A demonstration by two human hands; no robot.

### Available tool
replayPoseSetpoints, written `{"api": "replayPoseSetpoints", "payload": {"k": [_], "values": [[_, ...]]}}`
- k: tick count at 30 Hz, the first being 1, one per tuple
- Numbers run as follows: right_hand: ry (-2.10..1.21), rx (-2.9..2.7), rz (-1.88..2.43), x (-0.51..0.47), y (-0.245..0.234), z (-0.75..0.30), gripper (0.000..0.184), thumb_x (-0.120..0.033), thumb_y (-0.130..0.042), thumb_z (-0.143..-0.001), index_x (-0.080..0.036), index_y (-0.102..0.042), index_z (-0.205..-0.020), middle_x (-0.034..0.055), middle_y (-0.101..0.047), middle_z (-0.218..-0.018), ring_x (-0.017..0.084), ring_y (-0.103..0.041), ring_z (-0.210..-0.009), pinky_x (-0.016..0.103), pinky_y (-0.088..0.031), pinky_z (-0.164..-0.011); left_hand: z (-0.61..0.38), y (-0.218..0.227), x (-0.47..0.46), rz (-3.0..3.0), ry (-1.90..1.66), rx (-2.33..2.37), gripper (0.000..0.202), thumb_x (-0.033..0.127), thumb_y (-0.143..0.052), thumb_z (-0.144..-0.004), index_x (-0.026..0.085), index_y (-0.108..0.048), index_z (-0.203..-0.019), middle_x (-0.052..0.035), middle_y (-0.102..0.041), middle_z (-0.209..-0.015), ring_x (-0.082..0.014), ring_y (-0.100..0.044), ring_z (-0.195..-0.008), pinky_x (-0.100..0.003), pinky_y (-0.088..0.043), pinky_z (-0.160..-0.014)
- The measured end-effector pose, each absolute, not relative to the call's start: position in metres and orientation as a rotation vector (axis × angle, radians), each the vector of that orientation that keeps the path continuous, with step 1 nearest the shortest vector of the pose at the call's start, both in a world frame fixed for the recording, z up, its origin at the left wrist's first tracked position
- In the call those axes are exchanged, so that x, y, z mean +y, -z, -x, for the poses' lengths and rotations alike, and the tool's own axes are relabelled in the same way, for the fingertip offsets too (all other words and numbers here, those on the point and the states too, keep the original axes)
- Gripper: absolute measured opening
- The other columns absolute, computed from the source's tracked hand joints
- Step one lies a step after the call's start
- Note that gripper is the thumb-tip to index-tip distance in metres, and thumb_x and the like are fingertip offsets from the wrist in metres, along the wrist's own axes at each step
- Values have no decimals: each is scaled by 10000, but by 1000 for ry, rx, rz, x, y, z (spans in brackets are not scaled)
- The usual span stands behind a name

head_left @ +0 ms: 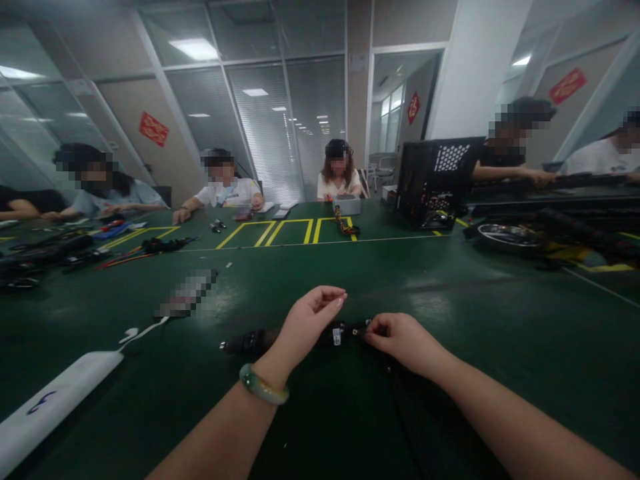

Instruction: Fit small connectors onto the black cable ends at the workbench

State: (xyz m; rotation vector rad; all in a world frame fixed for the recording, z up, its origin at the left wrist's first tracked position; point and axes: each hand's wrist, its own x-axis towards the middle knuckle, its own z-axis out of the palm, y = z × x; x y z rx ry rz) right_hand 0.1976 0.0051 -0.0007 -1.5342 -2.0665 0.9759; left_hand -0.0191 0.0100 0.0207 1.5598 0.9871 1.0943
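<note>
A black electric screwdriver (pixel 257 341) lies crosswise on the green table, its metal tip to the left and a white label near its right end. Over its body hovers my left hand (pixel 313 317), fingers stretched and thumb a little apart, holding nothing; a green bangle circles the wrist. At the tool's rear end my right hand (pixel 400 339) is closed in a pinch on a small dark plug (pixel 357 331) with a brassy glint. My fingers partly hide it, so I cannot tell whether it is seated. A black cable (pixel 400 400) runs down below this hand.
A white power strip (pixel 60 393) at left has a cable leading to a phone (pixel 187 293). A black computer case (pixel 437 183), a metal power supply box (pixel 347 205) and a round wheel-like part (pixel 510 235) stand farther back. Several people sit across the table.
</note>
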Motion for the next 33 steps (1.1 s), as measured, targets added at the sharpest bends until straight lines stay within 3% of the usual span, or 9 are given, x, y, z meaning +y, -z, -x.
{"api": "replayPoseSetpoints", "payload": {"k": [3,8,21,33], "values": [[-958,-2060,1508,6,3,-197,186,-355,-599,-809,-203,-697,-852,7,-700,-780,148,-625,-675,223,-401,-571,15,-18,3,-2056,-916,1248,238,338,-561,-854,216,-623,-1049,-62,-624,-1091,-250,-558,-1029,-415,-406,-926],[-940,-2066,1470,5,5,-195,170,-330,-596,-809,-189,-685,-839,5,-697,-780,144,-623,-687,218,-405,-588,10,-20,-8,-2453,-576,1270,230,316,-573,-832,217,-607,-1038,-45,-621,-1024,-227,-561,-959,-378,-423,-874],[-924,-2059,1474,5,7,-193,117,-276,-602,-800,-190,-680,-806,-4,-691,-743,133,-610,-659,206,-394,-575,-7,-1,-5,-2534,-554,1479,352,106,-509,-752,220,-552,-1083,-49,-595,-1022,-230,-529,-949,-379,-396,-856],[-918,-1996,1427,4,12,-192,102,-245,-604,-791,-181,-677,-822,-5,-683,-740,120,-602,-656,191,-402,-569,-2,-7,-6,-2484,-567,1407,119,175,-488,-816,211,-577,-886,-32,-608,-884,-202,-545,-830,-330,-392,-739]]}}
